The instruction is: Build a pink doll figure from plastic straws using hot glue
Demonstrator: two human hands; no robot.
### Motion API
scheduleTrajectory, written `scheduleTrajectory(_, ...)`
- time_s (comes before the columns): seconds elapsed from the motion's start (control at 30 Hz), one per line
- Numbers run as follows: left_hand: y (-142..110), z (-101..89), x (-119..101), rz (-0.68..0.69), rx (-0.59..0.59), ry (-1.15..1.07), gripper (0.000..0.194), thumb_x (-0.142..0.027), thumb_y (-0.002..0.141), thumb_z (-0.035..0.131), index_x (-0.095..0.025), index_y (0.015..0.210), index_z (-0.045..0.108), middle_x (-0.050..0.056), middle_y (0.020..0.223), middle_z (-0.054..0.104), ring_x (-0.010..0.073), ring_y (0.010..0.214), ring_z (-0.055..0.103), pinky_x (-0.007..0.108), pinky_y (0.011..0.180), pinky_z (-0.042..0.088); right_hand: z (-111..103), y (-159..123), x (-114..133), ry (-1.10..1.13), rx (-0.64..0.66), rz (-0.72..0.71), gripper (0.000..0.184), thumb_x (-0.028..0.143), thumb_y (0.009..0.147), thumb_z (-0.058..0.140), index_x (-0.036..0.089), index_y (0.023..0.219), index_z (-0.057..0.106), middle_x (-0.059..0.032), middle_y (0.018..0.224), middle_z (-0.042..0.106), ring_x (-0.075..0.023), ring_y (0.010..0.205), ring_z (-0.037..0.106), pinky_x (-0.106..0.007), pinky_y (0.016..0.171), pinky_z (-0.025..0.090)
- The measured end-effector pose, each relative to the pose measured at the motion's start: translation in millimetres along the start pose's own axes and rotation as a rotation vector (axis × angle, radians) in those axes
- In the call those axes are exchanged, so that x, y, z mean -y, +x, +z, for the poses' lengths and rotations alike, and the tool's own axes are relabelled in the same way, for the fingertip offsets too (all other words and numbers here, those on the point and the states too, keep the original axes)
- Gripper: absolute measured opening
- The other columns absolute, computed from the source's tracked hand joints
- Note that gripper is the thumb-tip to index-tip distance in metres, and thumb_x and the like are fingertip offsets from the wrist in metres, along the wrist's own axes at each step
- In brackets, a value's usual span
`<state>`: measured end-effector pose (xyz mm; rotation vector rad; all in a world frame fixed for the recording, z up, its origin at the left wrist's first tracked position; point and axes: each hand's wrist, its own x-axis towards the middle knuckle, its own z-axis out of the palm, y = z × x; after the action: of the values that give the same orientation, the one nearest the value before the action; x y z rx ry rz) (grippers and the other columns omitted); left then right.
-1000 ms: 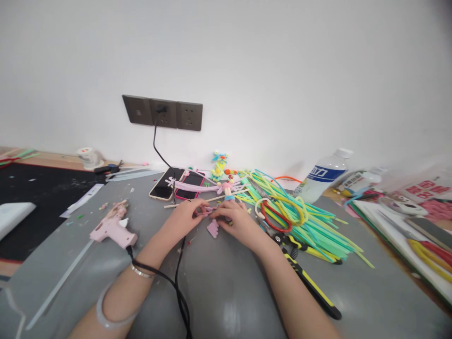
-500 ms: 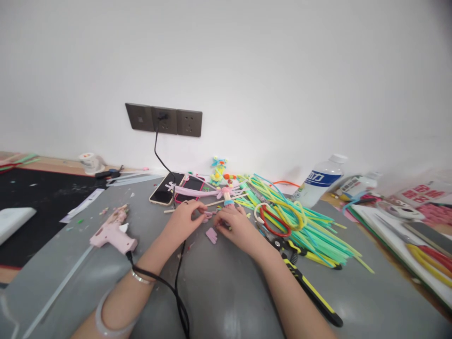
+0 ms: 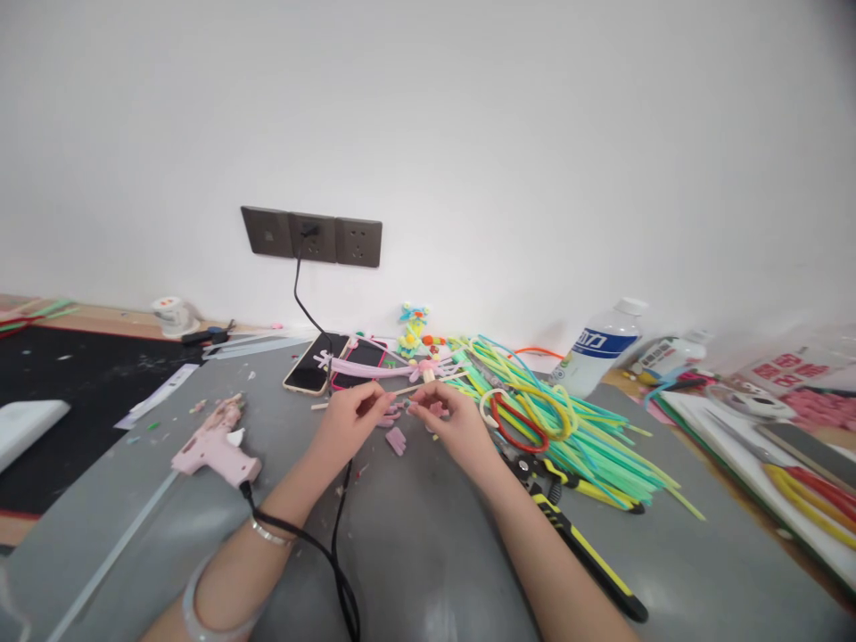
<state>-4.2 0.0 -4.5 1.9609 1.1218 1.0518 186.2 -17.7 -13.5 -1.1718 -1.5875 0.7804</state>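
Observation:
In the middle of the grey table my left hand (image 3: 351, 421) is closed, thumb and fingertips pinched together. Facing it, my right hand (image 3: 458, 426) also pinches, its fingertips almost meeting the left ones. Whatever lies between them is too small to name. Just below sits a short bundle of pink fuzzy pipe cleaner pieces (image 3: 396, 440). Behind my hands a long pink pipe cleaner shape (image 3: 367, 368) with branching ends lies partly over two phones. A pale thin stick (image 3: 321, 406) passes behind my left fingers.
A pink hot glue gun (image 3: 218, 450) lies left, its black cord (image 3: 300, 532) passing over my left forearm. Right are wire strippers (image 3: 588, 557), a heap of green and yellow pipe cleaners (image 3: 602, 437) and a leaning bottle (image 3: 598, 348). Scissors (image 3: 802, 490) lie far right.
My right hand has turned and its fingers have come up from the table into a pinch by my left fingertips. My left hand has barely moved. The view has shifted slightly.

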Motion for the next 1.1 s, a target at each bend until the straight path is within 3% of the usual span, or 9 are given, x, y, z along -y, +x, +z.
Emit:
scheduleTrajectory(0.17,0,3.2,-2,-0.006,0.133,-0.047,0.023,-0.036,0.086,0.057,-0.017,0.077,0.065,-0.001,0.068,0.065,0.0123,0.059,0.052,0.023,0.057,0.038,5,-1,3,0.018,0.015,-0.016,0.008,0.028,0.079,0.069,0.020,0.078,0.069,-0.0017,0.076,0.072,-0.0164,0.067,0.062,-0.028,0.063,0.043)
scheduleTrajectory(0.33,1,5.7,0,-0.037,0.129,-0.138,0.012,-0.029,0.079,0.065,-0.017,0.076,0.062,0.001,0.075,0.066,0.0145,0.069,0.059,0.024,0.062,0.045,6,-2,6,0.047,0.017,-0.015,0.010,0.029,0.078,0.069,0.021,0.076,0.073,-0.0028,0.074,0.075,-0.0179,0.067,0.064,-0.029,0.063,0.044)
scheduleTrajectory(0.6,1,8.6,14,-0.118,0.122,-0.322,0.020,-0.035,0.080,0.067,-0.016,0.085,0.063,0.004,0.084,0.067,0.0168,0.077,0.066,0.028,0.069,0.056,6,-1,0,0.052,-0.025,0.002,0.015,0.033,0.081,0.066,0.019,0.081,0.071,-0.0031,0.072,0.074,-0.0168,0.062,0.064,-0.028,0.057,0.045)
scheduleTrajectory(0.9,2,6.8,12,-0.233,0.122,-0.510,0.028,-0.040,0.076,0.074,-0.014,0.083,0.066,0.003,0.080,0.069,0.0156,0.075,0.067,0.032,0.076,0.060,8,-3,3,-0.053,0.019,-0.101,0.006,0.024,0.082,0.066,0.020,0.084,0.070,-0.0037,0.081,0.073,-0.0179,0.072,0.063,-0.029,0.068,0.048)
scheduleTrajectory(1.1,2,6.8,10,-0.244,0.099,-0.501,0.030,-0.041,0.072,0.077,-0.014,0.081,0.067,0.003,0.077,0.070,0.0155,0.072,0.067,0.032,0.074,0.060,11,-5,3,-0.090,-0.002,-0.106,0.004,0.023,0.081,0.067,0.020,0.079,0.067,-0.0022,0.076,0.069,-0.0171,0.067,0.060,-0.030,0.068,0.046)
